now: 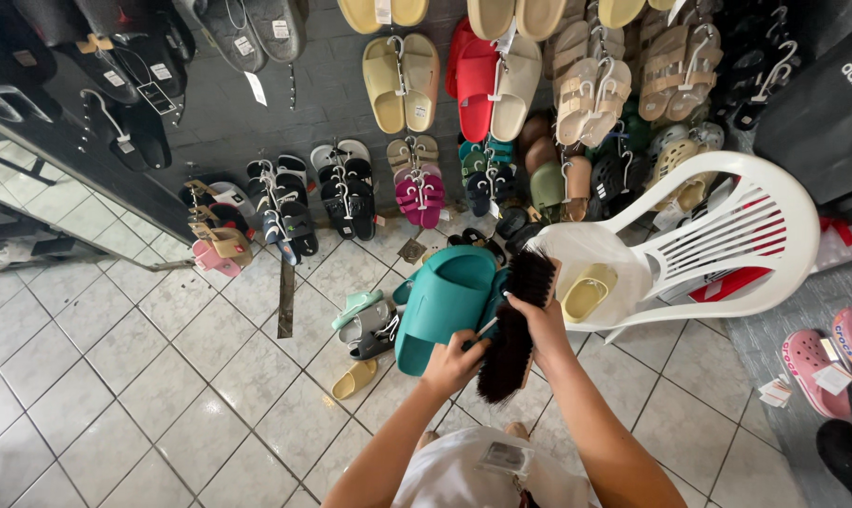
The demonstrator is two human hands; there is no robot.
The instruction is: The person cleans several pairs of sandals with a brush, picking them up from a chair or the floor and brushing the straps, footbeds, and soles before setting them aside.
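Teal slide sandal point(442, 306) sits at centre frame, held up off the tiled floor point(144, 376), sole twd camera. Left hand point(452, 362) grips its lower end, fingers curled tight round the edge. Right hand point(542, 315) holds a dark bristle brush point(518, 325), fingers wrapped & pressed together on the back of it; bristles face left, just beside the sandal's right edge, maybe touching, can't tell for sure. White plastic chair point(727, 245) at right, w/ a pale yellow slide point(586, 293) lying in a clear bag on its seat. Loose sandals on floor below-left of the teal one, incl. a yellow one point(355, 380). Wall rack of hanging sandals point(417, 85) across top. Pink clogs point(826, 362) far right.
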